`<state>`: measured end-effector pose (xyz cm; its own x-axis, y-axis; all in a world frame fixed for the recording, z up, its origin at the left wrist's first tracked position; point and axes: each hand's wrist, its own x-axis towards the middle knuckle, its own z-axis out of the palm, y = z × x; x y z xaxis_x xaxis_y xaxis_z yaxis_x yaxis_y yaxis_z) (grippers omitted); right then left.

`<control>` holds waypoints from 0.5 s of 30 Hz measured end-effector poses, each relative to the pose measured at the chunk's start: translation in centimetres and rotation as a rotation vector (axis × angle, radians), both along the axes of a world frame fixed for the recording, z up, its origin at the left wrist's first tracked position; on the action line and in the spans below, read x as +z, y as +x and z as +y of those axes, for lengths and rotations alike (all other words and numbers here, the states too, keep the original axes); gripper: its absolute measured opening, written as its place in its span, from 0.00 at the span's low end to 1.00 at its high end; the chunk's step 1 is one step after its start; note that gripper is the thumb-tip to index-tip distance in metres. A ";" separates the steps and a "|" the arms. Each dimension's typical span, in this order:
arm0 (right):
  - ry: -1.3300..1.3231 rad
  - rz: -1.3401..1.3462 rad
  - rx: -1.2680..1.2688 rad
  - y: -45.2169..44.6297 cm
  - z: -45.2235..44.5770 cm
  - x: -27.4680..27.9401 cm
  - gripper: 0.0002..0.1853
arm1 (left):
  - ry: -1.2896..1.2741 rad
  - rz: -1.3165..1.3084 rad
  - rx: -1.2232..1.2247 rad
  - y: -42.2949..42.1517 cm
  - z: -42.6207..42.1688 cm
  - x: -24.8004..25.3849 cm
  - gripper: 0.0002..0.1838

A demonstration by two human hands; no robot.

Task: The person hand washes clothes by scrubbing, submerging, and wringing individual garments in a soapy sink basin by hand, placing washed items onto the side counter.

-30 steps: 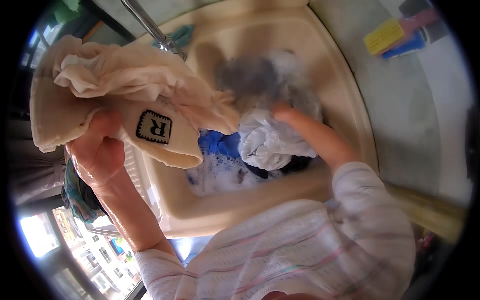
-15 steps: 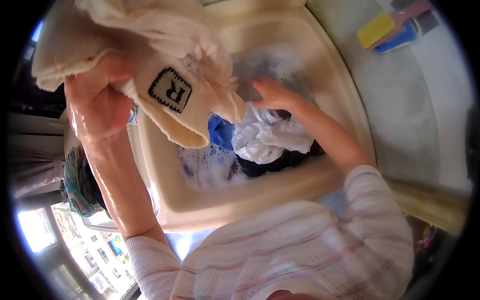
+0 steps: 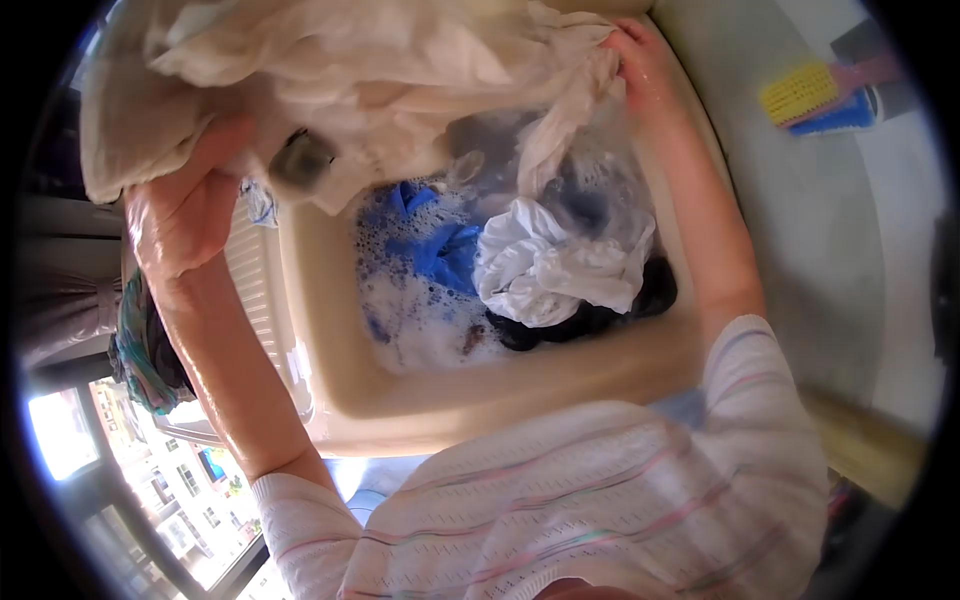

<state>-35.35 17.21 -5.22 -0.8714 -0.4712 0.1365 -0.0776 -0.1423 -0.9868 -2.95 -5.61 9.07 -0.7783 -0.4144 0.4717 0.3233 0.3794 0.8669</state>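
A wet cream garment is stretched high over the sink between my two hands. My left hand is closed on its edge at the left, the fingers partly hidden by the fabric. Close by, the dark patch on the cloth is blurred by motion. At the upper right, my right hand grips another part of the garment, and a narrow end hangs down toward the water. Below, in the soapy water, lie a bunched white garment, a blue cloth and a dark cloth.
The beige sink has a ridged drainboard on its left. On the grey ledge at the right are a yellow-bristled brush with a pink handle and a blue brush. Colourful cloths hang at the left near the window.
My right hand has come up out of the sink and now holds the cream garment, spreading it to the right. My left hand keeps its hold. More of the blue cloth shows.
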 end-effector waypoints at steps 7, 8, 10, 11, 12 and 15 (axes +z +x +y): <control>-0.124 -0.066 -0.074 -1.9 1.3 0.6 0.11 | -0.615 -0.114 0.180 -4.1 0.9 -3.4 0.14; -0.012 0.012 -0.032 -2.2 1.6 0.0 0.10 | -0.559 -0.198 0.169 -4.5 0.4 -4.9 0.14; 0.209 0.164 0.051 -2.7 2.2 -2.3 0.09 | -0.581 -0.272 0.011 -4.8 1.2 -7.2 0.15; 0.249 0.156 0.065 -2.7 2.4 -3.6 0.09 | -0.648 -0.183 -0.137 -4.2 3.3 -8.3 0.14; 0.290 0.144 0.081 -2.4 2.6 -5.0 0.09 | -0.404 -0.324 -0.300 -3.9 5.5 -10.0 0.15; 0.421 0.139 0.073 -1.9 3.6 -12.2 0.10 | -0.142 -0.624 -0.583 -4.2 11.0 -15.9 0.32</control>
